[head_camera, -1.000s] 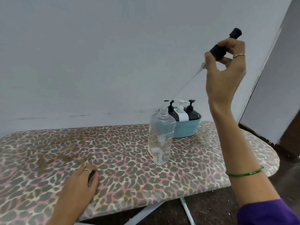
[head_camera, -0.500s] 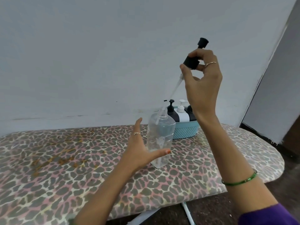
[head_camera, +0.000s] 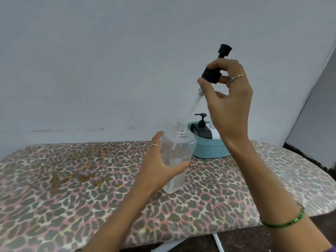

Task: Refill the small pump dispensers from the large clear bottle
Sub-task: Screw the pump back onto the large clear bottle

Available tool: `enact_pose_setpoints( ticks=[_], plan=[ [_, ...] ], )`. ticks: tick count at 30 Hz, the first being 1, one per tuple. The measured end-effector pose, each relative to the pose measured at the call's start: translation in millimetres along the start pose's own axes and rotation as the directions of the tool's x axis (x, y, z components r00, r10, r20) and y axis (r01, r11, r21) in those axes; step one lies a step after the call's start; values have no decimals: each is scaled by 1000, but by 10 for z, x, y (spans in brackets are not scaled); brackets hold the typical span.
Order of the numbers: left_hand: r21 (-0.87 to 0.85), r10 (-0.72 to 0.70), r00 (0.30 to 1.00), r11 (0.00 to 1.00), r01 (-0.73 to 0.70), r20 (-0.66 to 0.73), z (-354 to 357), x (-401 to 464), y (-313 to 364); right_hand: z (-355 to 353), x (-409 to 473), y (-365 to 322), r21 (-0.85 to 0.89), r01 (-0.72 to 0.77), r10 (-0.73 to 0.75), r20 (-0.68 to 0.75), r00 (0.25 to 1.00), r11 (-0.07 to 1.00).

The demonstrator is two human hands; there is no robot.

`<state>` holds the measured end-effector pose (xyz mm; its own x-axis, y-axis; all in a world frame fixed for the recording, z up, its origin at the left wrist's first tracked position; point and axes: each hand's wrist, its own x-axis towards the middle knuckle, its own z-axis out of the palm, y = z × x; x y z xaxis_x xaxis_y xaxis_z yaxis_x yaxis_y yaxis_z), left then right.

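Large clear plastic bottle [head_camera: 177, 157] with a threaded open neck stands upright on the leopard-print padded board [head_camera: 76, 188], near its far edge and just in front of the teal woven basket [head_camera: 209, 150]. I see my left hand [head_camera: 160, 166] wrapped round the bottle's left side, fingers behind it and the thumb curled across the front, so it holds the bottle where it stands.

My right hand [head_camera: 229, 99] is raised well above the bottle, pinching the black screw collar of the black pump head [head_camera: 213, 72] between thumb and fingertips. The pump's plunger top points up and to the right, and its pale dip tube [head_camera: 194, 102] slants down to the left toward the bottle's neck; the tube's lower end blurs against the wall, and I cannot tell whether it reaches the opening.

Inside the basket I can make out a black pump dispenser [head_camera: 202, 128] upright, with a white dispenser [head_camera: 215, 134] partly hidden behind my right wrist. A green bangle [head_camera: 283, 222] sits on my right forearm.
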<state>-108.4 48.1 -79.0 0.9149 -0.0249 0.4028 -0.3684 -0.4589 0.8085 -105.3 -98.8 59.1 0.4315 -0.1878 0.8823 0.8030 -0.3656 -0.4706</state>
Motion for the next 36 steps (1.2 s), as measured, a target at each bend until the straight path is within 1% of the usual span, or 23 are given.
enact_pose_setpoints(
  ticks=[3,8,11,15,18,22,26,29,32,36],
  plan=[
    [44,23,999,999,-22,-29,-187,-160,-46,28,-76,-116,47,4,-5,28,1000,999],
    [114,13,989,993,4,-147,-668,-522,-270,493,-415,-285,169,-53,24,172,985,984],
    [76,-30,981,996,46,-194,-830,-662,-342,763,-649,-374,218,-94,34,263,964,971],
    [47,-47,976,997,58,-213,-917,-731,-391,985,-833,-432,257,-141,43,354,934,956],
    [21,-50,972,998,57,-228,-935,-750,-446,1043,-925,-428,252,-163,50,401,915,954],
    [-32,-57,967,998,51,-249,-918,-770,-546,1064,-1059,-401,231,-199,78,448,891,952],
    [-64,-84,976,995,73,-199,-867,-839,-635,1091,-1166,-333,195,-171,59,478,876,966],
    [-66,-124,980,991,115,-158,-832,-874,-671,1107,-1210,-284,194,-185,74,468,880,963],
    [-49,-130,981,991,124,-146,-817,-863,-701,1125,-1243,-275,209,-197,87,443,892,958],
    [-59,-146,980,988,140,-134,-816,-876,-724,1152,-1210,-310,187,-149,53,439,897,971]
  ],
)
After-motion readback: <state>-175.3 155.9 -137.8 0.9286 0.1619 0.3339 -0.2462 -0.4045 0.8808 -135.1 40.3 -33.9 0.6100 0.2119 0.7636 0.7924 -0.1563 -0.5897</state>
